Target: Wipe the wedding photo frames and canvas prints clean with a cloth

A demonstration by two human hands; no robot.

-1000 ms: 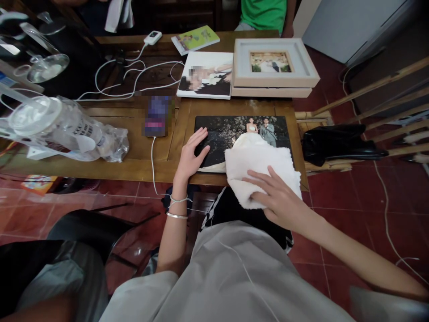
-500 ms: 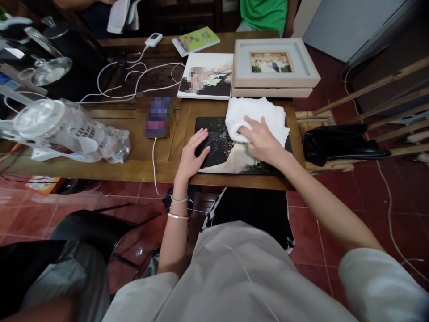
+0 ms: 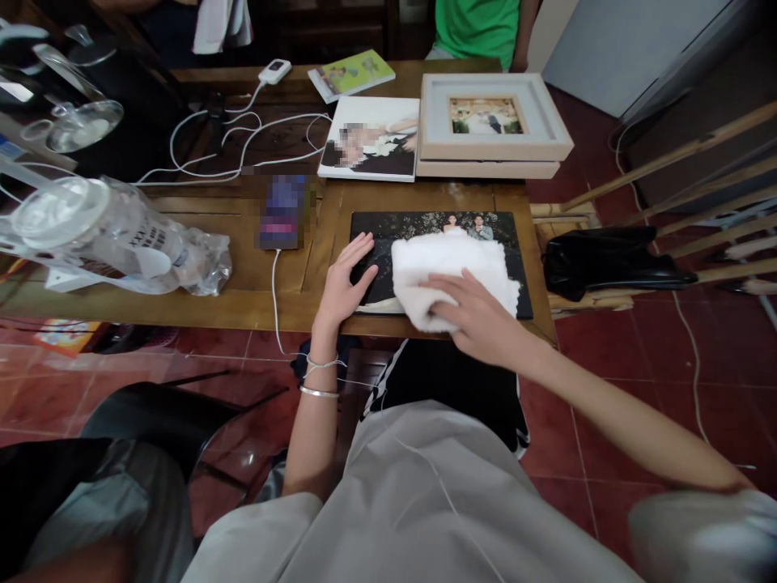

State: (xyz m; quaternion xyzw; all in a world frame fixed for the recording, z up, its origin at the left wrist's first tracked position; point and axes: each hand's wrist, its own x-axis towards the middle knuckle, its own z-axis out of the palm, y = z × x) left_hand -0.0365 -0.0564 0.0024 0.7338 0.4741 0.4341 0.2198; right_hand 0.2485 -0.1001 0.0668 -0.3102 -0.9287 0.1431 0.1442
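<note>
A dark photo panel [image 3: 380, 227] showing a couple lies flat on the wooden table [image 3: 328, 300], close to its front edge. My left hand [image 3: 347, 279] rests flat on the panel's left edge, fingers outstretched and holding nothing. A folded white towel [image 3: 452, 259] covers the middle and lower part of the panel. My right hand [image 3: 479, 316] grips the towel's lower side, with some fingers tucked into its fold. Much of the picture is hidden under the cloth.
Behind the panel are a white-edged photo board [image 3: 370, 166] and stacked pale frames [image 3: 494, 150]. A charging phone [image 3: 282, 212], a bagged plastic cup [image 3: 151, 235] and a booklet [image 3: 352, 75] share the table. A person in green [image 3: 477, 28] is opposite; a black bag [image 3: 598, 263] lies right.
My right hand has drawn the towel toward me and slightly left, from the panel's upper right to its lower part. The pictured couple is now uncovered. My left hand stays put.
</note>
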